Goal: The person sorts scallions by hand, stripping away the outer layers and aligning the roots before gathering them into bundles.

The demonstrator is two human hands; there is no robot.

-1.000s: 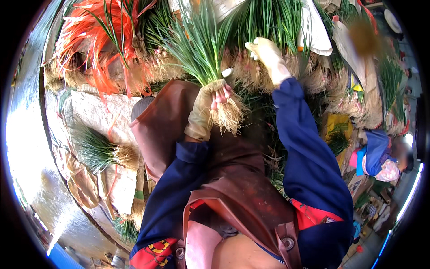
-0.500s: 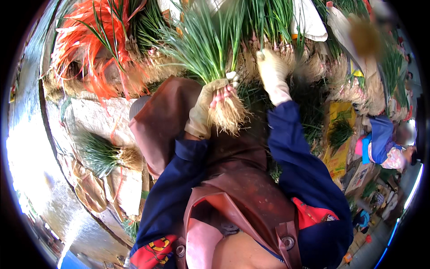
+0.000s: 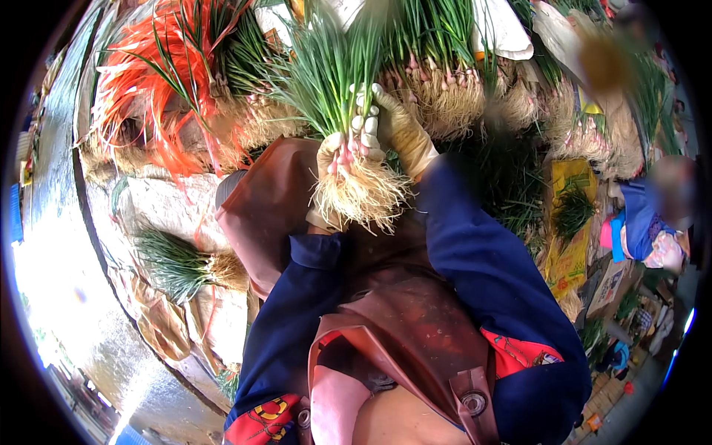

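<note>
Both gloved hands closed around one bunch of spring onions (image 3: pixel 337 96), held upright above the lap. Left hand (image 3: pixel 331 159) wrapped round the pale bulbs just above the hanging tangle of roots (image 3: pixel 361 199); right hand (image 3: pixel 386 119) gripping the stalks beside it, fingers touching the left glove. More bundled onions (image 3: pixel 437 81) heaped just behind. Another loose bunch (image 3: pixel 178 263) lying on sacking (image 3: pixel 167 215) to the left.

bright daylight | glare lower left | fisheye-bent edges | right side blurred

Navy sleeves, brown apron (snap-fastened), gloves
</note>
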